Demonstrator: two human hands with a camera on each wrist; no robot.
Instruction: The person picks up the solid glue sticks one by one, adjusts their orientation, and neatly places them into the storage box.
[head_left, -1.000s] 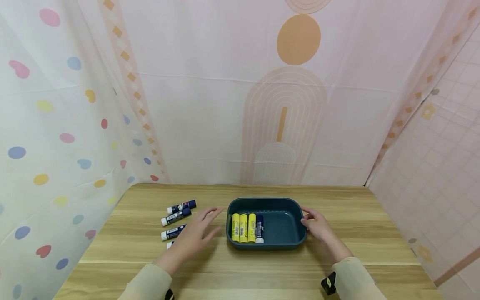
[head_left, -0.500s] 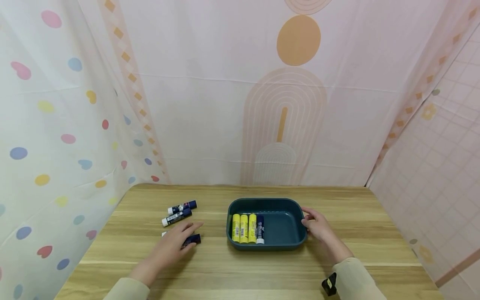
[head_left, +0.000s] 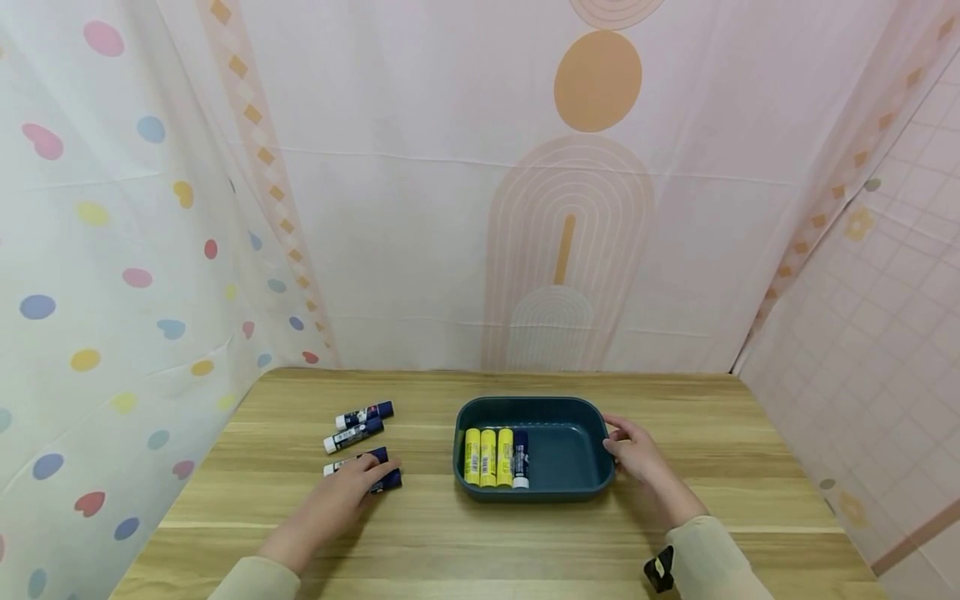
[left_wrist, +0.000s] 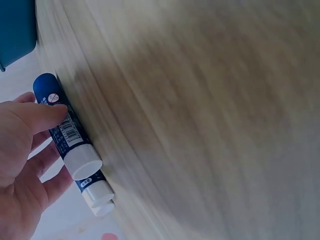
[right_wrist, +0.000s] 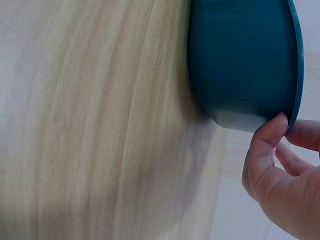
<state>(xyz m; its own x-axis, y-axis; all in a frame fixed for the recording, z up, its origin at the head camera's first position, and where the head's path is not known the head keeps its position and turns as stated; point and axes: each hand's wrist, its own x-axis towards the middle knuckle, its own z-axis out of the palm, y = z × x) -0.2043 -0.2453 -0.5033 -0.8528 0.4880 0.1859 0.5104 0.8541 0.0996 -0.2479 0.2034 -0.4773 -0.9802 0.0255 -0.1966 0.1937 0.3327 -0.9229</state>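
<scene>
My left hand (head_left: 333, 502) pinches a navy glue stick with a white end (left_wrist: 67, 122), thumb on the near side and fingers behind it. The stick lies at the near end of a group on the table's left; the hand covers part of it in the head view. Just behind it is another navy glue stick (head_left: 378, 454). At the right end of a dark teal box (head_left: 566, 458), my right hand (head_left: 639, 457) grips the rim (right_wrist: 300, 65) between thumb and fingers. Inside the box, yellow glue sticks (head_left: 488, 457) and one navy glue stick (head_left: 521, 460) stand side by side at the left.
Farther back on the left lie two more navy glue sticks, one (head_left: 365, 414) behind the other (head_left: 354, 435), close together. The wooden table (head_left: 480, 550) ends at a patterned curtain (head_left: 405, 250) at the back, with curtains on both sides.
My left hand has moved left and down from beside the box to the nearest navy glue stick, and its fingers have closed on it. The right hand stays at the box.
</scene>
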